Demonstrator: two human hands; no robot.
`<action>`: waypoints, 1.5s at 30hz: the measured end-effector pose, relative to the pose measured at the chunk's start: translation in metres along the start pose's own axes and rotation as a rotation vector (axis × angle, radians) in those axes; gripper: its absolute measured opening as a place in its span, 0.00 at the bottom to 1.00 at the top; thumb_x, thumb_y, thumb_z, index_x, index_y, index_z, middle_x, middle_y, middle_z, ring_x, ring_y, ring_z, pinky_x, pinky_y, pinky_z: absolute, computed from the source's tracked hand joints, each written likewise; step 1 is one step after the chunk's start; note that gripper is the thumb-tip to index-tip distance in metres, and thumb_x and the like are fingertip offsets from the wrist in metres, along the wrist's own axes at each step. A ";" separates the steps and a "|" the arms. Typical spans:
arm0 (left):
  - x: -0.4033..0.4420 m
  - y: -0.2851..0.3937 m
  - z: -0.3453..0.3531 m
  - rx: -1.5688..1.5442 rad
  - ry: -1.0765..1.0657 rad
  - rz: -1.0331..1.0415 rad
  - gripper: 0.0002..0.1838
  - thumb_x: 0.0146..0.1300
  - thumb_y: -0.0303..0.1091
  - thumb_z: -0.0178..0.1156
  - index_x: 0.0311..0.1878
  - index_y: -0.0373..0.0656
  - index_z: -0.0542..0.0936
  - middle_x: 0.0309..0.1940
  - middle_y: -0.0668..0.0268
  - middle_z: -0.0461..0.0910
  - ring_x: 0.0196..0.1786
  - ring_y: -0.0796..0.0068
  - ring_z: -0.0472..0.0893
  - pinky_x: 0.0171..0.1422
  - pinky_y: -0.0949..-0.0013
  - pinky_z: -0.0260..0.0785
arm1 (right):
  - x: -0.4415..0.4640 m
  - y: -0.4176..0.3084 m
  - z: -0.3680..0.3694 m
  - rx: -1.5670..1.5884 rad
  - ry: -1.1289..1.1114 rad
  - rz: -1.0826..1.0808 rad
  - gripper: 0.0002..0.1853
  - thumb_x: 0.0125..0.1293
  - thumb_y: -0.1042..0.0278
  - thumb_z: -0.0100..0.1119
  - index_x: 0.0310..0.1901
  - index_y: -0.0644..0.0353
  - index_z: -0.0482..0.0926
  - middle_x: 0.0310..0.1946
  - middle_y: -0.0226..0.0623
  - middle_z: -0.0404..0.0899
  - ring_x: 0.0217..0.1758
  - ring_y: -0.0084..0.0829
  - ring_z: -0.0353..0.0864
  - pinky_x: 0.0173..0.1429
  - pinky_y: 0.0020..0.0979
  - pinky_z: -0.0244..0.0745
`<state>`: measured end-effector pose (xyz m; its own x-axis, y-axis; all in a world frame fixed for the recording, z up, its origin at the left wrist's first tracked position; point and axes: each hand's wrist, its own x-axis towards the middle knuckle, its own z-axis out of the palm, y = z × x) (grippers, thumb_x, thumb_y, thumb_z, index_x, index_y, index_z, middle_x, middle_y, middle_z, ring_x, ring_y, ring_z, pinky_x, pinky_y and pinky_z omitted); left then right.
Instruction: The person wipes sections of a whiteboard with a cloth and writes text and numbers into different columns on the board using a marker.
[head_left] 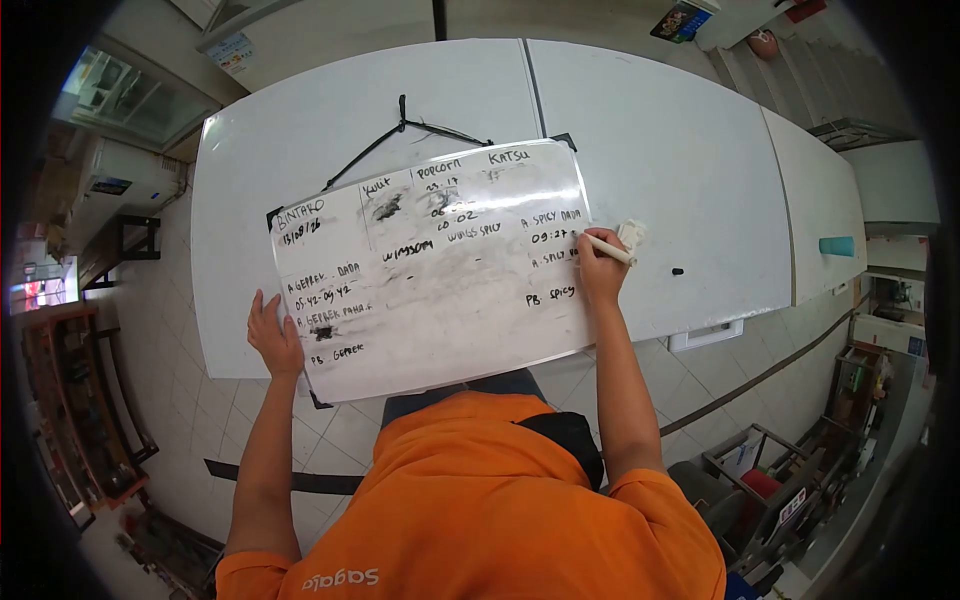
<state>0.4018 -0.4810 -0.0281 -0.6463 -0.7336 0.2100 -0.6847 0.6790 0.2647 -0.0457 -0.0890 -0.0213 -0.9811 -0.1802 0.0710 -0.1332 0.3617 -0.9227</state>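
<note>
A whiteboard with black handwriting in columns lies tilted on the white table, its black hanging cord looped at the top. My right hand grips a white marker, the tip against the board near the "09:27" line at its right side. Beside that hand lies a crumpled white tissue. Farther right is a small black marker cap. My left hand rests at the board's left edge, fingers apart and touching the frame.
The large white table surface extends behind and to the right of the board, with a seam running across it. A teal cup-like object lies at the far right. Shelves stand at left, a chair at lower right.
</note>
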 end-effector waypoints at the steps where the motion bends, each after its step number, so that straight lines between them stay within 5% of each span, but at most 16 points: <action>1: 0.000 0.000 0.000 -0.002 0.003 0.002 0.27 0.73 0.35 0.57 0.75 0.46 0.76 0.85 0.55 0.62 0.84 0.49 0.61 0.85 0.38 0.44 | -0.001 -0.002 0.002 -0.013 -0.004 0.011 0.07 0.69 0.70 0.72 0.41 0.65 0.87 0.28 0.30 0.86 0.30 0.19 0.82 0.36 0.26 0.78; 10: 0.001 0.002 -0.001 -0.001 0.005 -0.003 0.27 0.73 0.34 0.57 0.75 0.45 0.76 0.84 0.55 0.63 0.84 0.48 0.61 0.85 0.39 0.44 | -0.014 -0.017 0.001 0.054 0.112 -0.019 0.07 0.68 0.71 0.73 0.40 0.66 0.88 0.27 0.31 0.86 0.28 0.18 0.81 0.34 0.25 0.77; 13: -0.002 0.002 -0.002 -0.007 -0.001 -0.004 0.27 0.72 0.33 0.57 0.75 0.45 0.76 0.84 0.55 0.63 0.84 0.48 0.61 0.85 0.39 0.44 | -0.029 -0.021 0.003 -0.064 -0.052 -0.156 0.06 0.67 0.72 0.74 0.40 0.66 0.88 0.27 0.30 0.87 0.28 0.17 0.81 0.33 0.24 0.75; 23: -0.001 0.004 -0.003 -0.014 -0.006 -0.005 0.27 0.72 0.34 0.57 0.74 0.44 0.76 0.84 0.54 0.63 0.84 0.48 0.61 0.85 0.39 0.43 | -0.034 -0.009 0.017 0.018 -0.199 -0.058 0.08 0.64 0.70 0.76 0.40 0.65 0.89 0.27 0.32 0.87 0.27 0.18 0.80 0.34 0.25 0.75; 45: -0.001 0.003 -0.002 -0.018 0.007 0.000 0.27 0.72 0.34 0.58 0.74 0.46 0.76 0.84 0.54 0.64 0.84 0.49 0.61 0.85 0.39 0.44 | -0.035 -0.007 0.019 0.031 -0.179 -0.077 0.08 0.65 0.71 0.76 0.41 0.65 0.89 0.30 0.33 0.88 0.28 0.19 0.82 0.35 0.26 0.77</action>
<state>0.4013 -0.4786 -0.0256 -0.6435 -0.7341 0.2168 -0.6788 0.6782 0.2816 -0.0075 -0.1030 -0.0248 -0.9270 -0.3673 0.0755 -0.1996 0.3129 -0.9286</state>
